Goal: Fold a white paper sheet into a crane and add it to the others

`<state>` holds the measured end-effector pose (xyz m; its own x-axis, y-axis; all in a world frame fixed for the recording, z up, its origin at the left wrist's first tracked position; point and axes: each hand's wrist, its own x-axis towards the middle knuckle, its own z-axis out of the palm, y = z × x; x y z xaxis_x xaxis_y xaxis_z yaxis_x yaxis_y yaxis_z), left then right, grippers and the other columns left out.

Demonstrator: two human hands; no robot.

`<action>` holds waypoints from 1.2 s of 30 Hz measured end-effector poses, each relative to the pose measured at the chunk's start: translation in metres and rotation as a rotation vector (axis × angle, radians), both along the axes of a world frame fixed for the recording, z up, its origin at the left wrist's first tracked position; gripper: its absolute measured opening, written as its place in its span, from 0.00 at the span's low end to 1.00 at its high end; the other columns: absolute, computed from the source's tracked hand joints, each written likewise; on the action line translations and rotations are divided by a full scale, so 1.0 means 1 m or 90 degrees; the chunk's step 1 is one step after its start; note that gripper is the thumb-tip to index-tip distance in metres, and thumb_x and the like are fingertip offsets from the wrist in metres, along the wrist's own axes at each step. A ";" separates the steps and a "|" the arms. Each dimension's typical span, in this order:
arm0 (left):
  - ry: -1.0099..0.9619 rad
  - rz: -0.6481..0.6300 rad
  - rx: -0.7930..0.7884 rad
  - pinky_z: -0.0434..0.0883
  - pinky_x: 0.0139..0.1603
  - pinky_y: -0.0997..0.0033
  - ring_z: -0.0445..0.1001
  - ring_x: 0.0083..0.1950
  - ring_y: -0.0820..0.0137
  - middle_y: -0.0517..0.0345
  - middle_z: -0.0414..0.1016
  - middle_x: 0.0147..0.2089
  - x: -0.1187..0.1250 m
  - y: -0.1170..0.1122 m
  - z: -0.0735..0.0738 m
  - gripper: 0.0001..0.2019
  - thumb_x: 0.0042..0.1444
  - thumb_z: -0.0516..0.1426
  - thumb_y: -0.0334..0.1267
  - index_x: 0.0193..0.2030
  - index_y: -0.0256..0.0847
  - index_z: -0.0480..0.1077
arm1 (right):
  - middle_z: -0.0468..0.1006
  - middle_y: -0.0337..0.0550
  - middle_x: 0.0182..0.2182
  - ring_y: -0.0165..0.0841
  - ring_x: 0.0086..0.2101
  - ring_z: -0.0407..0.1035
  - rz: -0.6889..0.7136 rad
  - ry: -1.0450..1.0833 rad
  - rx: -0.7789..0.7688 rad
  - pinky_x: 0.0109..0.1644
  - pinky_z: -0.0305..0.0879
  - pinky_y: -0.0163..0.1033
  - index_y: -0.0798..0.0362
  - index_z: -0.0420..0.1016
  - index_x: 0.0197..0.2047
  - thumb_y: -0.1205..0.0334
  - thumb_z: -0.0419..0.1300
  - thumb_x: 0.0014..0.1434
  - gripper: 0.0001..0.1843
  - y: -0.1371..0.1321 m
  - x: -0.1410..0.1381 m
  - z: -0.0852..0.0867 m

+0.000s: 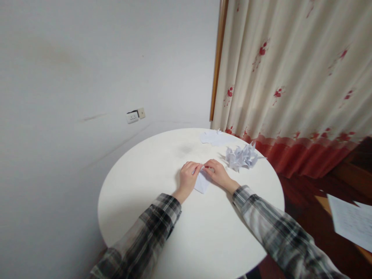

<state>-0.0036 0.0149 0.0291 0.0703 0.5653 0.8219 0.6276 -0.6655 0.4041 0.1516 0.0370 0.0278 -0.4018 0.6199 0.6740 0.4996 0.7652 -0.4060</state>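
Pressing down on a folded white paper, both hands work near the middle of a round white table.

1. Left hand: it lies knuckles up on the left part of the paper. The fingers are bent and their tips rest at the paper's far edge.
2. Right hand: it lies on the right part of the paper. Its fingers are bent and point left, and its tips meet those of the left hand.
3. Grip: both sets of fingertips touch the paper. I cannot tell whether they pinch the edge or only press it flat.
4. Paper: it lies flat on the table between and under the two hands. One corner points toward the near edge and shows clear of both palms.
5. Sleeves: both forearms wear a grey and black plaid.

Surroundings:
- A pile of folded paper figures sits just right of the right hand, apart from it.
- Flat sheets lie farther off, near the far edge.
- A socket is on the wall to the far left.
- A cream curtain with red flowers hangs at the right.
- A printed sheet lies low at the right, off the table.
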 end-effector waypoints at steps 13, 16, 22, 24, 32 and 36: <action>-0.119 0.034 -0.167 0.65 0.45 0.69 0.69 0.43 0.68 0.54 0.72 0.40 -0.001 0.011 -0.006 0.08 0.54 0.53 0.37 0.40 0.39 0.67 | 0.69 0.40 0.25 0.30 0.28 0.61 -0.097 0.082 -0.032 0.34 0.57 0.34 0.54 0.66 0.28 0.61 0.50 0.58 0.09 0.008 0.002 -0.005; -0.134 0.029 -0.225 0.66 0.43 0.71 0.70 0.40 0.69 0.55 0.73 0.37 -0.002 0.013 -0.007 0.07 0.53 0.53 0.37 0.38 0.38 0.67 | 0.69 0.39 0.24 0.30 0.27 0.61 -0.114 0.087 -0.059 0.33 0.56 0.33 0.53 0.65 0.28 0.61 0.50 0.58 0.09 0.010 0.003 -0.006; -0.145 0.024 -0.292 0.65 0.38 0.74 0.70 0.35 0.71 0.58 0.74 0.33 -0.004 0.014 -0.005 0.08 0.53 0.52 0.39 0.32 0.39 0.69 | 0.69 0.39 0.25 0.29 0.27 0.61 -0.106 0.066 -0.086 0.33 0.55 0.32 0.54 0.66 0.29 0.60 0.51 0.57 0.09 0.010 0.003 -0.006; -0.143 0.022 -0.309 0.65 0.36 0.75 0.70 0.34 0.71 0.59 0.74 0.32 -0.005 0.013 -0.005 0.09 0.54 0.51 0.40 0.32 0.39 0.69 | 0.68 0.39 0.24 0.29 0.26 0.60 -0.100 0.037 -0.095 0.32 0.55 0.32 0.54 0.66 0.28 0.59 0.52 0.56 0.09 0.010 0.002 -0.007; -0.144 -0.015 -0.314 0.65 0.37 0.74 0.71 0.36 0.70 0.58 0.74 0.33 -0.005 0.016 -0.010 0.07 0.53 0.51 0.39 0.35 0.40 0.68 | 0.70 0.40 0.24 0.29 0.26 0.61 -0.105 -0.022 -0.153 0.30 0.53 0.32 0.56 0.68 0.27 0.61 0.54 0.55 0.09 0.014 0.001 -0.014; -0.132 -0.022 -0.323 0.66 0.37 0.74 0.71 0.36 0.70 0.57 0.74 0.34 -0.004 0.017 -0.011 0.08 0.54 0.50 0.39 0.35 0.40 0.68 | 0.69 0.39 0.22 0.28 0.25 0.60 -0.107 -0.026 -0.155 0.29 0.52 0.32 0.56 0.66 0.25 0.62 0.54 0.55 0.10 0.014 0.002 -0.013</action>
